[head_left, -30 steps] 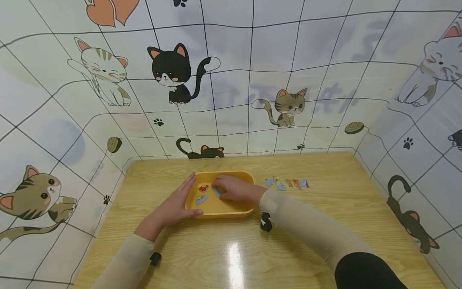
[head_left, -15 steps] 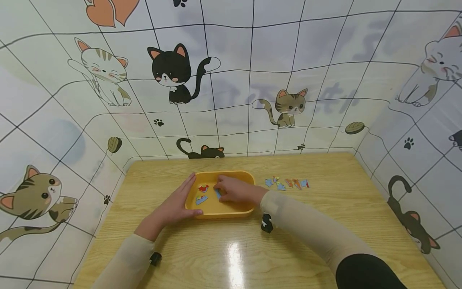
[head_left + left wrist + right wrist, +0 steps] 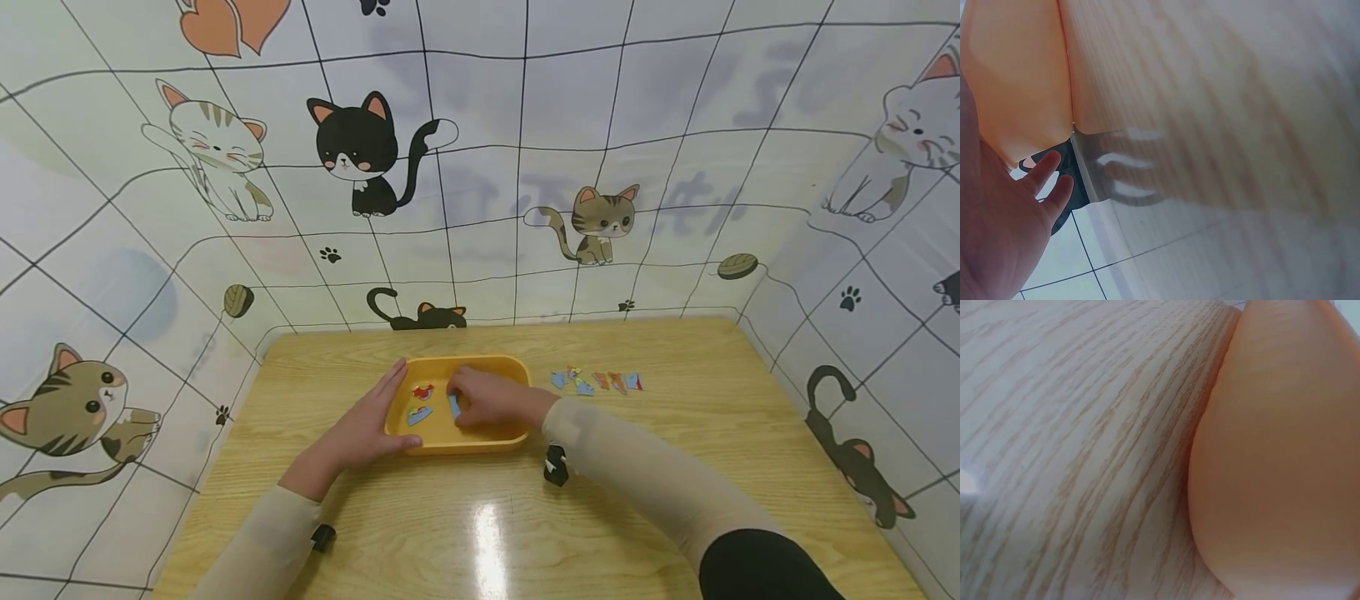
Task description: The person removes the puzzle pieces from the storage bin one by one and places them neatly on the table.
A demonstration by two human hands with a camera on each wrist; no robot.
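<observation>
A yellow tray (image 3: 457, 448) sits on the wooden table. My left hand (image 3: 369, 425) rests against its left end, fingers straight along the far left corner and thumb on the front rim. In the left wrist view, my left hand (image 3: 1007, 231) touches the tray's side (image 3: 1019, 75). Inside the tray, my right hand (image 3: 491, 398) pinches a blue puzzle piece (image 3: 454, 406) with curled fingers, which partly cover it. A red puzzle piece (image 3: 423, 392) and a blue-and-yellow puzzle piece (image 3: 418, 414) lie to its left. The right wrist view holds only the tray wall (image 3: 1279, 462) and tabletop.
Several more puzzle pieces (image 3: 633, 381) lie in a row on the table (image 3: 675, 442), right of the tray and beyond my right forearm. A wall (image 3: 480, 183) printed with cats and grid lines encloses the back and sides.
My right hand has shifted slightly to the right inside the tray along with the blue puzzle piece. My left hand and the other pieces stay where they were.
</observation>
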